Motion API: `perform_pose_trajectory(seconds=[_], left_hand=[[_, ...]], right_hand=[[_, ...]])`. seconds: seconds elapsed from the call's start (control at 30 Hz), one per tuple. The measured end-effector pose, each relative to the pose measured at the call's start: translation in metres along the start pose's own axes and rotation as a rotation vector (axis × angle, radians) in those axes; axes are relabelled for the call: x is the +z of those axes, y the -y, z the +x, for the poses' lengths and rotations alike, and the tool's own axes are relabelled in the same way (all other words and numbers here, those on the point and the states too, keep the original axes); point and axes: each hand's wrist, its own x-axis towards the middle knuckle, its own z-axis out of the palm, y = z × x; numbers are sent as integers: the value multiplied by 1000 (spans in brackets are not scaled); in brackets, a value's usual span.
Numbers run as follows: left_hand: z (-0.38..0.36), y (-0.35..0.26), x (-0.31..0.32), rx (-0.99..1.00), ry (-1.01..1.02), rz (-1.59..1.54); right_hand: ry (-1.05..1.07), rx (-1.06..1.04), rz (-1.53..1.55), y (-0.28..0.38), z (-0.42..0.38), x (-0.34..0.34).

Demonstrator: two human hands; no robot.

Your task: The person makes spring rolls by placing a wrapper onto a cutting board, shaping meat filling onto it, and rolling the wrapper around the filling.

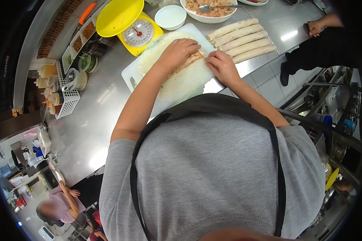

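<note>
A pale, thin wrapper sheet [183, 82] lies spread over the white cutting board [127, 76]. Along its middle runs a strip of orange-pink minced filling [192, 60]. My left hand [180, 52] reaches over the filling from the left, fingers curled down on the wrapper's edge. At the right end of the strip, my right hand [222, 67] has thumb and fingers pinched together on the wrapper; its fingertips are partly hidden. Several long, pale filled rolls [243, 38] lie side by side on the steel counter just beyond my right hand.
Beyond the board stand a yellow scale [138, 34], a pale bowl [170, 17] and a bowl of filling [211, 16] with a spoon [207, 7]. A white basket of bottles [69, 103] sits left. One person stands at the right, another sits lower left.
</note>
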Motion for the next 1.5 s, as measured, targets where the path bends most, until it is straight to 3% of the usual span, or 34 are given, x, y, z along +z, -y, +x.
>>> perform_pose_trajectory(seconds=[0.33, 0.47, 0.53, 0.63, 0.73, 0.87, 0.97, 1.03, 1.07, 1.13, 1.2, 1.3, 1.37, 1.43, 1.5], left_hand=[[8, 3, -9, -61, 161, -46], [6, -1, -12, -30, 138, -22], [5, -6, -14, -181, 203, -120], [5, -2, -8, -179, 211, -145], [0, 2, 0, -29, 56, -22], [0, 2, 3, -3, 23, 29], [4, -5, -11, -104, 185, -74], [3, -17, -28, -322, 314, -255], [-2, -21, -34, -329, 305, -255], [-23, -29, -48, -246, -172, -364], [-74, -42, -64, -354, -303, -129], [-132, -72, -68, -477, -234, -55], [-156, -92, -64, -607, -53, -68], [-165, -100, -53, -643, -96, -61], [-171, -103, -39, -653, -174, -10]], right_hand=[[47, -161, -61, -4, -7, -9], [54, -68, -38, -3, -4, -11], [43, -39, -44, -2, -3, -9], [75, 17, -56, 1, -2, -7], [111, 5, -103, -1, 3, -8], [152, -151, -55, -10, 9, -14], [223, -208, 8, -16, 12, -20], [254, -231, 41, -18, 13, -24], [284, -210, 73, -19, 13, -28], [321, -198, 111, -22, 16, -33], [393, -297, 114, -25, 19, -36], [386, -337, 111, -25, 26, -35], [380, -360, 88, -22, 28, -33], [374, -384, 66, -21, 30, -31], [386, -268, 121, -20, 31, -31]])
